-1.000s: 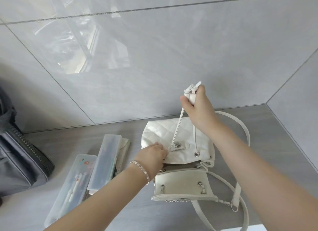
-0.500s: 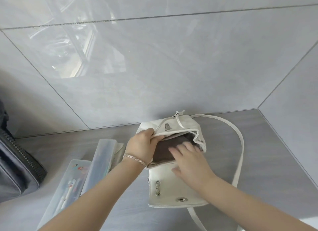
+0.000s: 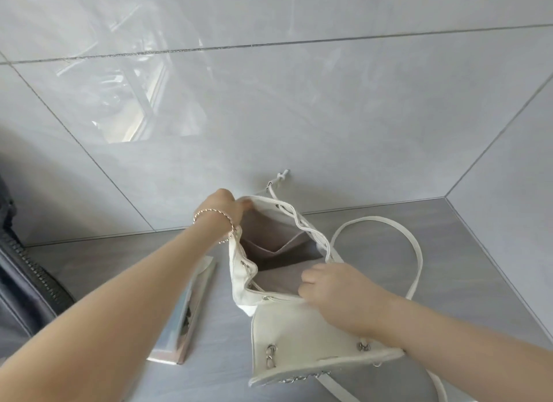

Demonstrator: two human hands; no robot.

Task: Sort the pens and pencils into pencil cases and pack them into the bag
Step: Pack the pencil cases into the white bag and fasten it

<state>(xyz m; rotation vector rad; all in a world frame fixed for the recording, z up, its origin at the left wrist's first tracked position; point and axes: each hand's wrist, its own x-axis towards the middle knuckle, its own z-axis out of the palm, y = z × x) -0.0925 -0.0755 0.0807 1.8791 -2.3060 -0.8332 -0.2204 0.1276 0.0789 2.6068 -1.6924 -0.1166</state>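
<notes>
A small white bag point(image 3: 302, 336) stands on the grey counter with its mouth pulled wide, showing a taupe lining point(image 3: 278, 252) and nothing visible inside. My left hand point(image 3: 223, 207), with a bead bracelet at the wrist, grips the far left rim of the opening. My right hand point(image 3: 332, 291) pinches the near right rim. A translucent pencil case point(image 3: 187, 321) lies on the counter left of the bag, mostly hidden under my left forearm. The pens inside it are only faintly visible.
A dark grey bag with a zipper point(image 3: 27, 282) sits at the left edge. The white bag's long strap point(image 3: 416, 252) loops over the counter to the right. Tiled walls point(image 3: 299, 117) close the counter at the back and right, forming a corner.
The drawstring has been let go and the bag's mouth spread much wider. My left hand moved to the far rim, my right to the near rim. The view came closer.
</notes>
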